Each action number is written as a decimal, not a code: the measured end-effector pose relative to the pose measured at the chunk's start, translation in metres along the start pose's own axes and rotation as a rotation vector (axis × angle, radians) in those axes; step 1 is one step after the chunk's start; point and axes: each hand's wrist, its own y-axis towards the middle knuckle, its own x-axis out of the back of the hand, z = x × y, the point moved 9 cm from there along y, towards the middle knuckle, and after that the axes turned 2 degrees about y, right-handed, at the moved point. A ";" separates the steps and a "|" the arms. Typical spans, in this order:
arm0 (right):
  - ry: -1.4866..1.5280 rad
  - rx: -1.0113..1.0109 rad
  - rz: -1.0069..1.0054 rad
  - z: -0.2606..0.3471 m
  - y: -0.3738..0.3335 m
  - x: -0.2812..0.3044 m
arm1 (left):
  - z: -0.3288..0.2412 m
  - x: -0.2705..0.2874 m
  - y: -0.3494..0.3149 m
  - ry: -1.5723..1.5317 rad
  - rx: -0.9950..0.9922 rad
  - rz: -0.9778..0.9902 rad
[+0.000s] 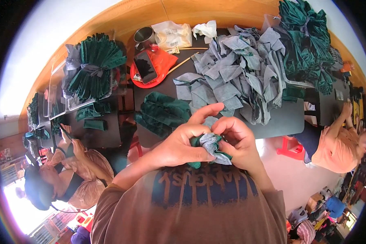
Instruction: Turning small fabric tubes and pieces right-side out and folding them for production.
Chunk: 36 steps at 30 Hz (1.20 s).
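Note:
Close to my chest, I hold a small bunched piece of fabric (210, 143), grey on one side and green velvet on the other. My left hand (184, 142) pinches it between thumb and fingers, with one finger raised. The fingers of my right hand (238, 140) close on its other side. Just beyond my left hand, a soft pile of dark green velvet (160, 110) lies on the dark table (272, 129). Farther off to the right spreads a large heap of grey-backed fabric pieces (227, 69), some showing green edges.
A red plate (165, 67) carries a phone (145, 67); a metal cup (144, 36), plastic packet (173, 35) and thin stick (182, 65) are nearby. Tied green bundles (95, 67) sit in a clear bin at left, more (305, 36) at right. People work on both sides. A red stool (290, 149) stands right.

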 end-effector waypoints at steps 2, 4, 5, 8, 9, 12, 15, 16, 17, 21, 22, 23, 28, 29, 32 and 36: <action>-0.095 -0.003 0.029 0.001 0.004 -0.003 | 0.000 0.001 -0.001 0.019 -0.021 -0.022; -0.058 0.016 0.032 0.001 0.006 -0.002 | -0.001 0.002 -0.002 0.044 -0.055 -0.050; -0.021 0.035 0.036 0.001 0.006 -0.002 | -0.002 0.003 -0.003 0.068 -0.089 -0.080; -0.017 0.097 0.020 0.002 0.006 -0.003 | -0.009 0.010 -0.005 0.090 -0.213 -0.180; -0.017 0.096 0.020 0.001 0.006 -0.003 | -0.009 0.009 -0.006 0.089 -0.213 -0.180; -0.077 0.163 -0.020 0.005 0.007 -0.001 | -0.015 0.009 -0.009 0.141 -0.251 -0.230; -0.230 0.273 -0.033 0.013 0.006 -0.002 | -0.016 0.015 -0.014 0.244 -0.243 -0.337; -0.365 0.368 -0.027 0.021 0.005 -0.007 | -0.021 0.018 -0.017 0.381 -0.289 -0.383; -0.501 0.461 -0.021 0.027 0.003 -0.013 | -0.027 0.020 -0.021 0.517 -0.334 -0.429; -0.593 0.580 -0.020 0.042 -0.001 -0.017 | -0.044 0.012 -0.020 0.754 -0.442 -0.547; -0.617 0.591 -0.014 0.043 -0.002 -0.019 | -0.046 0.013 -0.021 0.739 -0.468 -0.547; -0.640 0.602 -0.008 0.044 -0.002 -0.022 | -0.048 0.014 -0.022 0.724 -0.493 -0.546; -0.615 0.538 0.066 0.048 0.003 -0.023 | -0.040 0.020 -0.025 0.663 -0.399 -0.523; -0.647 0.519 0.092 0.046 0.005 -0.022 | -0.040 0.019 -0.023 0.667 -0.381 -0.493; -0.672 0.576 0.105 0.052 0.004 -0.023 | -0.035 0.019 -0.020 0.654 -0.332 -0.443; -0.747 0.516 0.111 0.049 0.006 -0.021 | -0.029 0.021 -0.019 0.554 -0.224 -0.429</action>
